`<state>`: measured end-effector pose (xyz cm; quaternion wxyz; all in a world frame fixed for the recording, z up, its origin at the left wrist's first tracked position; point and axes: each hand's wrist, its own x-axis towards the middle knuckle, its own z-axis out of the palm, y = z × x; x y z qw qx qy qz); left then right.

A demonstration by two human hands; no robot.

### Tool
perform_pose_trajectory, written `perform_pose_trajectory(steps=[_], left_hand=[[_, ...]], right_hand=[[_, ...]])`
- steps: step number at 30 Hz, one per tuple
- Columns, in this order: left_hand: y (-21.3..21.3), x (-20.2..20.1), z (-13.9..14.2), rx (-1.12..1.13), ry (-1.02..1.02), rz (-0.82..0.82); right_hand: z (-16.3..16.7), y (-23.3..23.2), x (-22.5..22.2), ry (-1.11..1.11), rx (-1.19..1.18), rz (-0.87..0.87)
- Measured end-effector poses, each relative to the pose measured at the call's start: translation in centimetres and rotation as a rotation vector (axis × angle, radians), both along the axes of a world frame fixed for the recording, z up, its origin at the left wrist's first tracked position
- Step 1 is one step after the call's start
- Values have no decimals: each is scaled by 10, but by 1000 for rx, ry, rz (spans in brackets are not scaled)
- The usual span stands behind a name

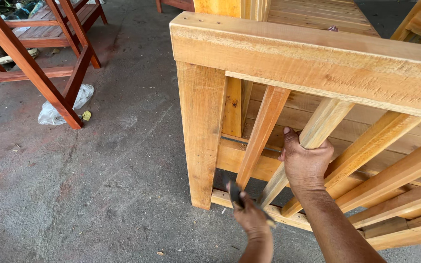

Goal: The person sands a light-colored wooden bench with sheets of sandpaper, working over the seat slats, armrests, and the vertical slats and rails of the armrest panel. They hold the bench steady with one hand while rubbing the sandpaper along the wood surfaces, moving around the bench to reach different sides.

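Wrapped tight around a slanted wooden slat (317,127), the right hand (305,164) has its fingers curled behind the wood and its thumb pressed along the near face, gripping about midway up the slat. That slat is one of a row of pale, unfinished slats leaning at the same angle inside a big raw-timber furniture frame (308,58), which fills the right half of the scene; the held one is second from the left, just right of a more reddish slat (261,136).

Lower and nearer, the left hand (250,219) is closed on a dark, flat-bladed tool (235,194) (a chisel or scraper, I cannot tell which), fist shut around the handle with the blade poking up toward the foot of the reddish slat, close to the bottom rail (249,207) of the frame. Whether the blade touches the wood is hard to say from here.

A thick corner leg (201,136) of the frame stands just left of both hands, on a grey concrete floor (98,170) with bits of wood chip scattered about. Far left stands a dark red stained wooden frame (35,63), well apart from the work, with a crumpled clear plastic bag (54,113) lying at its foot.
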<state>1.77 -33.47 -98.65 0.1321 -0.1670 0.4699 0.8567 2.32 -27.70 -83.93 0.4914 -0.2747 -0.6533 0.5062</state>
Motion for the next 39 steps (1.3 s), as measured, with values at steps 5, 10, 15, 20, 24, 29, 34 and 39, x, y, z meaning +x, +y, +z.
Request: perform_pose_trajectory(steps=[5,10,15,20,24,29,34,39], left_hand=[[-2,13,-10,1,-204,-115],[-4,19,-15,23,-2,-112],[2,23,-11,-36,266,-64],[5,25,2,-43,627,3],[-1,23,12,-141,437,-139],[-11,20,23,-360,737,-33],[-15,18,37,-302,840,-12],[-16,12,45,-149,718,-50]], right_hand=[[-2,0,1,-7,37,-13],[-1,1,3,-47,39,-6],[-2,2,1,-2,18,-14],[-3,0,1,28,8,-8],[0,-1,1,-5,30,-25],[0,-1,1,8,12,-25],[-3,0,0,15,18,-20],[-1,1,0,8,14,-24]])
